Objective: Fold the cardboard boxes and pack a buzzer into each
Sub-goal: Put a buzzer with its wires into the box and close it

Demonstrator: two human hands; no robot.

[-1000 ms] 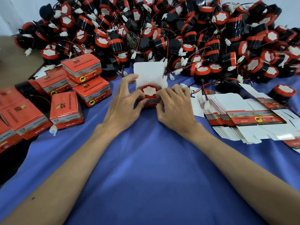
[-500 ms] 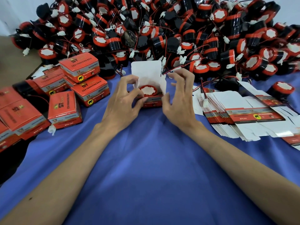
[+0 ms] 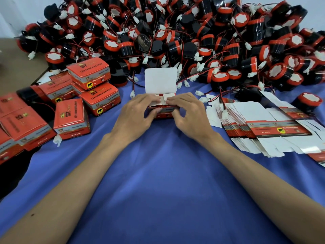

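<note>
Right hand (image 3: 190, 113) is dropping back; it and left hand (image 3: 135, 113) clamping box (image 3: 162, 112), pressing flaps (image 3: 165, 100) down. Springback likely jamming lid (image 3: 161, 80).

Cloth (image 3: 158, 182): spread over the whole work surface, under everything listed.
Open box (image 3: 164, 112): centre, on the cloth, near the far half.
Lid flap (image 3: 161, 81): upright at the back edge of that box.
Left hand (image 3: 135, 115): holds the box's left end, fingers over the top.
Right hand (image 3: 191, 115): holds the right end, fingers over the top, nearly meeting the left's.
Heap of buzzers (image 3: 175, 41): behind the box, across the full far width.
Closed boxes (image 3: 70, 117): left of centre, some stacked, before the heap.
Flat box blanks (image 3: 263, 132): fanned stack, right of the box.
Single buzzer (image 3: 310, 101): apart, behind the blanks at far right.
</note>
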